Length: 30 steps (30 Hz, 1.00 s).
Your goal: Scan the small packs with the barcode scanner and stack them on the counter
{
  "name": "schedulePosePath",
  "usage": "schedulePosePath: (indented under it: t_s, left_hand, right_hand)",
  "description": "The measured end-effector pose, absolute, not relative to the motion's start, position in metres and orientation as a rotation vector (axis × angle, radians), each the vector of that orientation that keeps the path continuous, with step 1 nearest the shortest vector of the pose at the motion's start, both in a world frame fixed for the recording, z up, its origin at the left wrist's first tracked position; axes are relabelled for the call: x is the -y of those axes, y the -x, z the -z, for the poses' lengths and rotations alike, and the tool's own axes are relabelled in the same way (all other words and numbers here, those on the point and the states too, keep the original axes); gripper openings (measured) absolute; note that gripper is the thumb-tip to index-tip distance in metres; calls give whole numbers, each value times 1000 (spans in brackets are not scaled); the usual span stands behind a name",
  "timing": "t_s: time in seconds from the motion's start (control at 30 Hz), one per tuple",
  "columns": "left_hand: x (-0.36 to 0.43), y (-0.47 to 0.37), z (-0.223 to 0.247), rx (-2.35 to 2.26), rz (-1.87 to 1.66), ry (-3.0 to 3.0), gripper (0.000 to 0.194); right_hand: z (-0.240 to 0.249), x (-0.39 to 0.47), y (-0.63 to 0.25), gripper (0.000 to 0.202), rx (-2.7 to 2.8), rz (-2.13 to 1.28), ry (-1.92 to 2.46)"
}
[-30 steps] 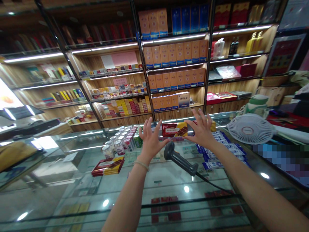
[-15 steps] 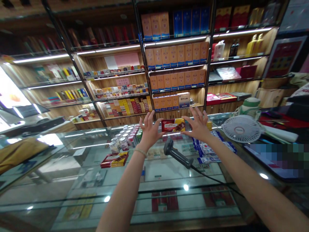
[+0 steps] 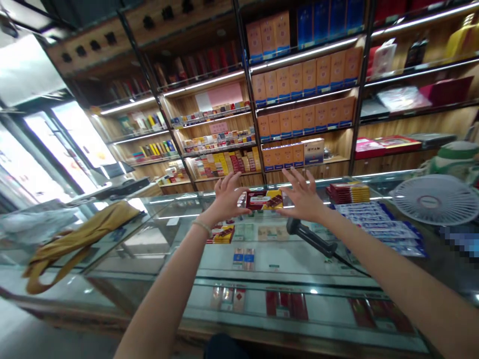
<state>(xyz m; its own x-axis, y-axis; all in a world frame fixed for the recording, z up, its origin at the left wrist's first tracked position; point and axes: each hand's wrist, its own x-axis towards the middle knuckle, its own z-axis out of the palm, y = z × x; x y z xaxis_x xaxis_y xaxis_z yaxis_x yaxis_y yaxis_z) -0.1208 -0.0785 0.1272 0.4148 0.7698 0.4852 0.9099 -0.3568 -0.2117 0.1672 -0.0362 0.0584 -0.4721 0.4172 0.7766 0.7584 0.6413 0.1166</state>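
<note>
A red and yellow chocolate packet (image 3: 265,200) is held up level above the glass counter, its printed front towards me. My left hand (image 3: 227,199) pinches its left end between thumb and finger, the other fingers raised. At the right end, my right hand (image 3: 301,197) grips it the same way. Below my right hand lies a black handheld scanner (image 3: 312,238) with its cable running right. More red and yellow packets (image 3: 224,233) rest on the counter below my left hand, partly hidden by it.
Right of my right hand are stacked red and yellow packets (image 3: 348,192), blue and white packets (image 3: 374,224) and a white fan (image 3: 436,200). A mustard bag (image 3: 82,242) lies at the left. Stocked shelves (image 3: 307,94) stand behind the glass counter (image 3: 262,259).
The view has swung left, so the shelves, scanner and fan appear further right. Both hands still hold the packet, which shows slightly lower against the shelves. The mustard bag is now in fuller view.
</note>
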Motion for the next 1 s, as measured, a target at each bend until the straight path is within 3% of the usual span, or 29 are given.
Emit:
schedulePosePath:
  t_s: [0.43, 0.7, 1.0]
  left_hand:
    - [122, 263, -118, 1822, 164, 2224, 68]
    - [120, 292, -93, 1839, 134, 2260, 67]
    - [117, 297, -68, 1973, -71, 2211, 74]
  right_hand:
    - [-31, 63, -20, 61, 2230, 402, 825]
    - [-3, 62, 11, 58, 2270, 385, 849]
    - [17, 60, 27, 70, 2422, 329, 929]
